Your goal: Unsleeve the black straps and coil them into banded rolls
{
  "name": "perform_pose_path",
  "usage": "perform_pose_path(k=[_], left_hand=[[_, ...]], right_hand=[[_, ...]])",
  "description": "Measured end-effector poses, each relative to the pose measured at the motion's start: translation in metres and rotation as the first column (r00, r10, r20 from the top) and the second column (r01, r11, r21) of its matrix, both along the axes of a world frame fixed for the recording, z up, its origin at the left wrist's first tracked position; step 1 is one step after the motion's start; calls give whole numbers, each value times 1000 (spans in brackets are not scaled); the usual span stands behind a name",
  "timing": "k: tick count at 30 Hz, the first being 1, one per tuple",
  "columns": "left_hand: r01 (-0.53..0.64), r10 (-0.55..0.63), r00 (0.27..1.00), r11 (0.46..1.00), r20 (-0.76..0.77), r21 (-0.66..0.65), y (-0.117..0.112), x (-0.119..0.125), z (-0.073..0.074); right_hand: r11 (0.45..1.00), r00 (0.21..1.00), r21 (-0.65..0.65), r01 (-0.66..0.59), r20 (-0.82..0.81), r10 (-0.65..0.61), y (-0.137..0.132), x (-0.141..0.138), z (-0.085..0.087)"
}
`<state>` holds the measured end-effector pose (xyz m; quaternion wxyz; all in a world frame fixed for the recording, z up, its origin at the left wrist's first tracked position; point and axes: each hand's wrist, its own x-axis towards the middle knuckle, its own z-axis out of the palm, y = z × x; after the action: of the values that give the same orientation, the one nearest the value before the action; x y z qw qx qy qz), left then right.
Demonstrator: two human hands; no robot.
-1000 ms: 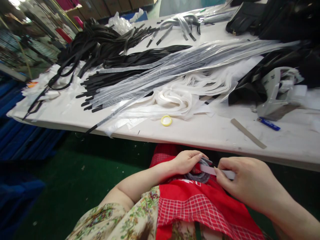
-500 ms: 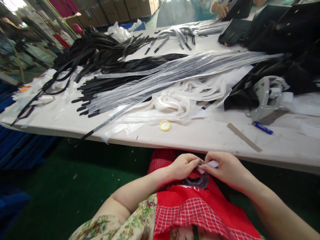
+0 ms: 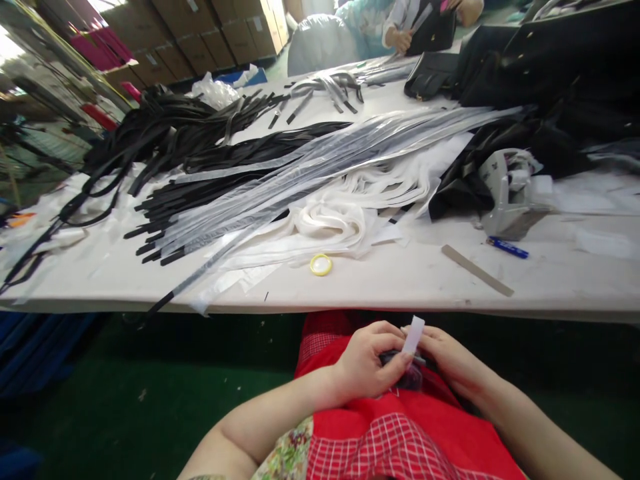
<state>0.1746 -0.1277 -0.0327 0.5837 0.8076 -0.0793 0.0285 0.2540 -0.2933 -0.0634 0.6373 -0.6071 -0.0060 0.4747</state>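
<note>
Below the table edge, over a red apron [image 3: 400,433] on my lap, both hands meet around a small coiled dark strap [image 3: 407,373]. My left hand [image 3: 367,363] is closed over the coil, fingers curled round it. My right hand [image 3: 447,360] pinches the same bundle from the right. A short white strip [image 3: 414,335] sticks up between the two hands. Most of the coil is hidden by my fingers.
The white table [image 3: 400,280] carries black straps [image 3: 200,173], clear plastic sleeves [image 3: 320,167], white strips [image 3: 340,217], a yellow tape ring [image 3: 321,265], a grey flat bar [image 3: 476,270], a blue lighter [image 3: 507,248], a grey tool [image 3: 510,193] and black bags [image 3: 550,67]. Another person's hands [image 3: 400,40] work at the far end.
The hands have come together on the coil; the white strip, held sideways by my right hand before, now stands upright between them. My view has tilted up slightly.
</note>
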Motion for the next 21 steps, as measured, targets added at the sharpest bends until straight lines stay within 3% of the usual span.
perform_pose_path(k=[2, 6, 13, 16, 21], left_hand=[[-36, 36, 999, 999, 22, 11, -1, -1, -1], [-68, 66, 997, 996, 40, 52, -2, -4, -3], [-120, 122, 991, 992, -47, 45, -3, -6, -4], [-176, 177, 982, 984, -67, 24, -5, -6, -6], [-231, 232, 967, 973, -108, 16, -7, -5, -8]], right_hand=[[999, 1000, 25, 21, 12, -21, 2, -5, 4], [1000, 980, -11, -2, 198, 4, 5, -3, 13], [986, 849, -136, 98, 528, -12, 3, -5, 13], [984, 852, -141, 110, 524, -21, 1, -7, 13], [999, 950, 32, 36, 309, -45, -5, -3, 19]])
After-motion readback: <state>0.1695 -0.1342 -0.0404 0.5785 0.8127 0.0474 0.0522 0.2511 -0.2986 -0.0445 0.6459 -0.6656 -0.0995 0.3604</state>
